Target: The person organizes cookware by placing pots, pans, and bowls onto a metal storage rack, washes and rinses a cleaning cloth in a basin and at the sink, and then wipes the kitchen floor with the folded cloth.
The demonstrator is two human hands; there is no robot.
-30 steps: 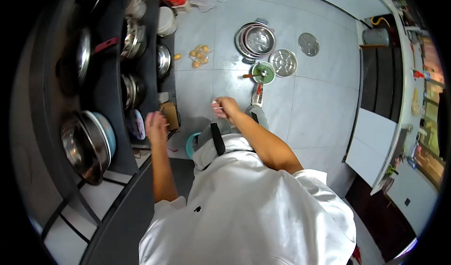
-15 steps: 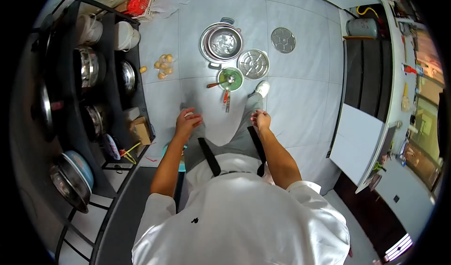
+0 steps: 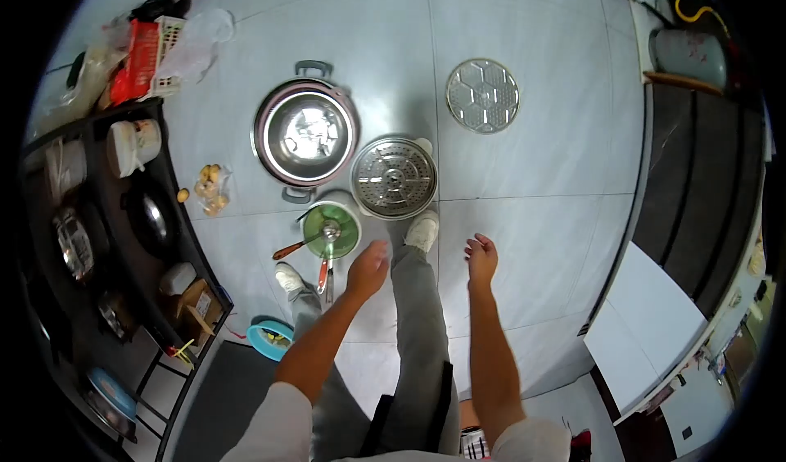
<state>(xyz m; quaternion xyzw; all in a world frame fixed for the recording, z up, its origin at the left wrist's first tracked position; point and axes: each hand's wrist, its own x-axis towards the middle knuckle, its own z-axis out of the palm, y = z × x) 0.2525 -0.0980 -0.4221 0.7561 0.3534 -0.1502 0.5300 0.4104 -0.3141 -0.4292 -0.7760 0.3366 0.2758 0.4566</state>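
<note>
The round, silver, perforated metal tray (image 3: 395,177), beside a white-rimmed green round container (image 3: 357,223), is nearer both hands after a step forward, so easier to reach. Left hand (image 3: 368,272): fingers blurred, cannot tell; right hand (image 3: 481,259): fingers loosely spread, seemingly empty.

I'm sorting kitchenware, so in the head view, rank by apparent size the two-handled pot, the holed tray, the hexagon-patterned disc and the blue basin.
Largest to smallest:
1. two-handled pot
2. holed tray
3. hexagon-patterned disc
4. blue basin
</note>
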